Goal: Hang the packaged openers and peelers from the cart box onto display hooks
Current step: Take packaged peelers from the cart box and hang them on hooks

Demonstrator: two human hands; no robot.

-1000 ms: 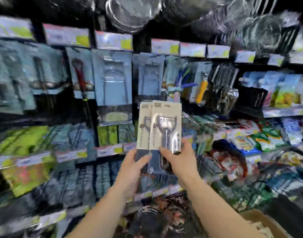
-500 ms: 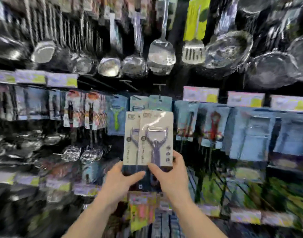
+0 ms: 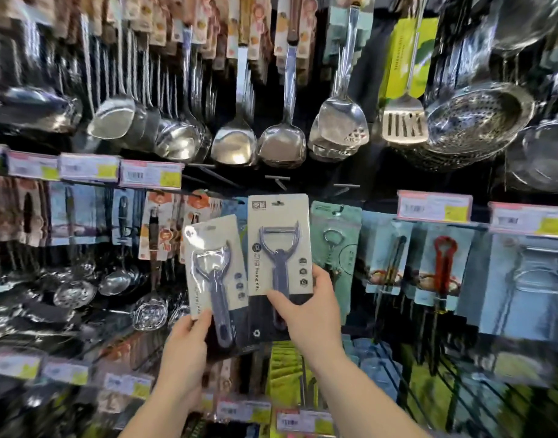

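- The display wall fills your view, its rows of hooks loaded with goods from top to bottom.
- Along the top row hang steel ladles and turners, with a slotted spatula and a perforated strainer to the right of them.
- Below them runs a rail of price labels, and under that hang carded tools, among them a teal-carded bottle opener just right of your right-hand pack and a red-handled tool further right.
- The upright peeler pack is in front of that carded row, held near its lower edge by your right hand; the thumb lies across the front of the card and the fingers curl round its right edge.
- The tilted peeler pack sits just left of the first, leaning to the left, lower in view and partly in front of it.
- Your left hand pinches this pack at its bottom left corner, thumb on the front, fingers behind the card.
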